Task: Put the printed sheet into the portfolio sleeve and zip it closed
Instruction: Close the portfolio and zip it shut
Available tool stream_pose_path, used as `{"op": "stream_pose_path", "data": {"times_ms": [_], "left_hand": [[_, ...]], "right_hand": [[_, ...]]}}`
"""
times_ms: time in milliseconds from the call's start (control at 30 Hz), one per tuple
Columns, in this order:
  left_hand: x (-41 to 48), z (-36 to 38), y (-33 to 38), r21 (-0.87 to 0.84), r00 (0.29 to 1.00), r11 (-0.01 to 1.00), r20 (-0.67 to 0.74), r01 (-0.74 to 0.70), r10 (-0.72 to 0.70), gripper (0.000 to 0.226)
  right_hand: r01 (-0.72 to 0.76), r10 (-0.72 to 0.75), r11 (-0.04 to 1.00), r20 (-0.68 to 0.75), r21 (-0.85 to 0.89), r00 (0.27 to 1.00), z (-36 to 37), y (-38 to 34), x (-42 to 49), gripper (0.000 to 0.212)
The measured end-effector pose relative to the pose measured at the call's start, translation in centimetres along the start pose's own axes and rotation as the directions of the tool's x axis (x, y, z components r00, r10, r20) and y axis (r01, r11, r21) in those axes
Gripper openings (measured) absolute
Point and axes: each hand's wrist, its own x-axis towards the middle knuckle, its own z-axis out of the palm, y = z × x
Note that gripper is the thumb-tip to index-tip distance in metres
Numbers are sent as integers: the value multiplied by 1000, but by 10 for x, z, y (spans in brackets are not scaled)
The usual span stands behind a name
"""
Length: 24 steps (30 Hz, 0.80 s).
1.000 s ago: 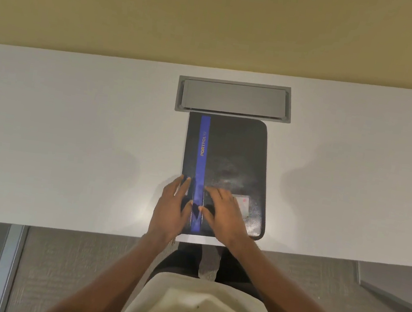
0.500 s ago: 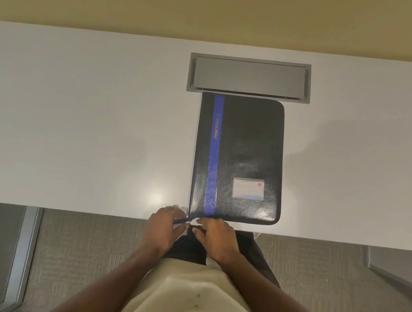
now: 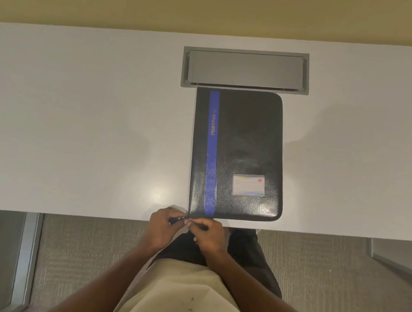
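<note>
A black portfolio (image 3: 247,156) with a blue stripe and a small label card lies closed on the white desk (image 3: 71,122), its near edge at the desk's front. Both hands are at its near left corner. My left hand (image 3: 162,225) pinches a dark zipper tab there. My right hand (image 3: 210,238) pinches another dark pull beside it, fingertips almost touching the left ones. A small white corner (image 3: 178,208) shows beside the portfolio's near left corner. The printed sheet itself is not visible.
A grey cable hatch (image 3: 246,69) is set into the desk just behind the portfolio. The desk's front edge runs right under my hands, with carpet floor (image 3: 326,294) below. A yellow wall stands behind the desk.
Both hands slid off the portfolio's cover toward me to its near left corner and closed on the zipper pulls. The view shifted, so the portfolio appears farther right.
</note>
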Motion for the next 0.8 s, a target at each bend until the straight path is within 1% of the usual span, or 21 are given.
{"op": "stream_pose_path", "data": {"times_ms": [167,233,300,333,433,467,533,600,667,733,800], "left_hand": [[2,-7,3,-41,996,999,84,10,-7,12],[2,-8,3,-56,995,998,103,16,-10,13],[2,-8,4,-54,993,998,117,31,-24,17],[2,-7,4,-46,993,998,118,35,-29,18],[3,-6,5,-20,993,1000,117,16,-14,18],[3,-6,5,-4,992,1000,123,1,0,17],[3,-6,6,43,992,999,127,-31,25,17],[3,-4,6,99,992,993,114,-66,54,19],[2,-2,7,169,991,981,105,-98,81,20],[0,-1,8,249,991,962,91,-115,95,18],[-2,0,10,318,990,938,82,-138,118,19]], "right_hand": [[-1,2,1000,33,-23,999,2,2,2,21],[21,-22,994,-6,-105,1000,3,4,2,21],[11,-18,985,-35,-170,999,2,5,2,19],[-6,3,990,-26,-143,1000,2,6,2,18],[-116,114,991,28,72,993,4,5,1,15],[-145,142,983,38,112,989,4,4,0,15],[-155,151,981,46,112,987,4,3,-1,13],[-94,93,996,30,12,995,1,2,-3,14],[16,-16,978,4,-209,1000,-2,1,-5,22],[67,-90,887,-29,-458,996,-7,0,-6,25],[107,-174,749,-38,-653,984,-10,-1,-5,26]]}}
